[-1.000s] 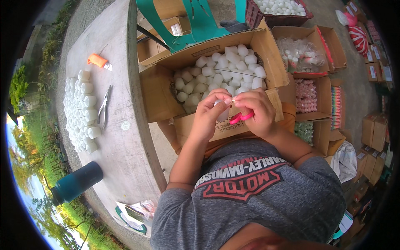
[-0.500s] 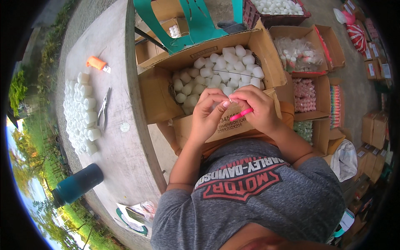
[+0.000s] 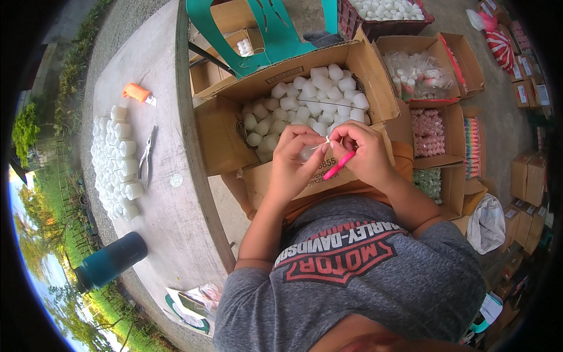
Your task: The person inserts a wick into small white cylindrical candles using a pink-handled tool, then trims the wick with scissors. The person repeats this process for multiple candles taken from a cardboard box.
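My left hand [image 3: 295, 154] is closed around a small translucent white cup-like piece [image 3: 307, 153], mostly hidden by the fingers. A thin white string [image 3: 327, 139] runs from it, pinched between the fingertips of both hands. My right hand [image 3: 368, 154] pinches the string and also keeps a pink-handled tool [image 3: 339, 165] hooked in its fingers; its working end is hidden. Both hands are over the near side of an open cardboard box [image 3: 375, 82] full of white rounded cups [image 3: 316, 97]. A thin dark rod [image 3: 334, 104] lies across those cups.
On the grey table [image 3: 170, 117] at left are rows of white cups [image 3: 114, 164], pliers [image 3: 148, 154], an orange-wrapped item [image 3: 136, 92] and a dark teal bottle [image 3: 111, 261]. A green plastic chair [image 3: 270, 41] stands beyond the box. Right are boxes of pink pieces [image 3: 428, 134] and bagged pieces [image 3: 419, 73].
The string between my fingertips shows more clearly, as a small white loop or knot. My right fingers have shifted slightly, tilting the pink-handled tool more steeply.
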`<move>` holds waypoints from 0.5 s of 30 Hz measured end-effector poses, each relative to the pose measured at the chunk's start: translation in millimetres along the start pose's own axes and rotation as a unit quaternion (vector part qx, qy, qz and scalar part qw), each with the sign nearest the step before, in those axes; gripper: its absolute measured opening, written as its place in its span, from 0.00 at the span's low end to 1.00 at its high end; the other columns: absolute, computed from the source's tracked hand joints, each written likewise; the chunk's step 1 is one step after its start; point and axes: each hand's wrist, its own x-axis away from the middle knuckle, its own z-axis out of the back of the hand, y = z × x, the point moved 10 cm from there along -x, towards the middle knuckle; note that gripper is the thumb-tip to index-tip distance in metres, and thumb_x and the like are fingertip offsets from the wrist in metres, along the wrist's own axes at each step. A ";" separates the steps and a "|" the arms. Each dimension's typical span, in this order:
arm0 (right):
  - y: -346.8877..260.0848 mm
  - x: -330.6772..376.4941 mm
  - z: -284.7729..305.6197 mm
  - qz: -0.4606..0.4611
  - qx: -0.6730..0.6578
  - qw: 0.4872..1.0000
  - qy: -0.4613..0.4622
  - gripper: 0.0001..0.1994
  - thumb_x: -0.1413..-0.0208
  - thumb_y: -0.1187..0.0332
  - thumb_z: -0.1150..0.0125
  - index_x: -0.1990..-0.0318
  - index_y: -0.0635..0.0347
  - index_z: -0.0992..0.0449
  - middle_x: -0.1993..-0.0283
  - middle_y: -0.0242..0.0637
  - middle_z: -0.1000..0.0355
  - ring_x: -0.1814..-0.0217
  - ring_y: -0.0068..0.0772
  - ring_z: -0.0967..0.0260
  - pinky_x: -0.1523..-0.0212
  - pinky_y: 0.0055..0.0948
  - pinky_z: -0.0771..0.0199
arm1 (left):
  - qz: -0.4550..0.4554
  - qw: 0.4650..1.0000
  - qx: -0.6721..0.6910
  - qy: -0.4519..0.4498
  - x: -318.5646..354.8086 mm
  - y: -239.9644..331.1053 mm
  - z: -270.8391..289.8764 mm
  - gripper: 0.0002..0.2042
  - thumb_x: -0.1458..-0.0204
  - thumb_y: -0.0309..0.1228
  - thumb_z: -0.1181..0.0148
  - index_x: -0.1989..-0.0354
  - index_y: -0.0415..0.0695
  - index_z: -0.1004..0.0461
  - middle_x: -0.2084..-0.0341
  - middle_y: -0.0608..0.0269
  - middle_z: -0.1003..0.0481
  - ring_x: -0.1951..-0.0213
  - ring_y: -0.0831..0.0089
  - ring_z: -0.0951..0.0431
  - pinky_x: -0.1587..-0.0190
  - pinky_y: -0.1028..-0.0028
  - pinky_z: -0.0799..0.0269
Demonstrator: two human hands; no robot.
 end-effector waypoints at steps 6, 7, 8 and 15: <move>-7.5 -0.2 -1.6 0.022 0.000 1.000 -0.017 0.07 0.56 0.79 0.38 0.69 0.64 0.29 0.72 0.34 0.33 0.80 0.20 0.38 0.79 0.21 0.37 | -0.015 1.000 0.001 -0.014 2.3 0.8 -2.6 0.05 0.54 0.21 0.38 0.68 0.39 0.26 0.63 0.60 0.30 0.59 0.72 0.31 0.56 0.77 0.37; -9.6 0.1 -1.9 0.026 0.003 0.999 -0.021 0.07 0.56 0.79 0.38 0.69 0.64 0.29 0.72 0.34 0.33 0.79 0.21 0.38 0.79 0.21 0.37 | -0.009 1.000 0.004 -0.018 3.0 0.3 -2.9 0.04 0.53 0.21 0.38 0.69 0.39 0.26 0.62 0.60 0.30 0.59 0.72 0.31 0.56 0.77 0.37; -11.2 0.3 -2.1 0.031 0.006 0.999 -0.024 0.08 0.57 0.79 0.38 0.69 0.63 0.30 0.72 0.34 0.33 0.79 0.21 0.37 0.79 0.21 0.37 | -0.002 1.000 0.008 -0.022 3.2 -0.4 -3.7 0.04 0.53 0.21 0.38 0.69 0.39 0.26 0.62 0.60 0.30 0.59 0.72 0.31 0.56 0.77 0.37; -12.0 0.4 3.7 0.056 0.054 0.997 0.001 0.09 0.58 0.79 0.39 0.68 0.62 0.31 0.71 0.34 0.34 0.78 0.23 0.36 0.78 0.22 0.35 | 0.002 1.000 0.013 -0.014 2.7 -1.4 -0.5 0.03 0.51 0.22 0.39 0.70 0.39 0.27 0.62 0.60 0.30 0.59 0.72 0.32 0.55 0.76 0.38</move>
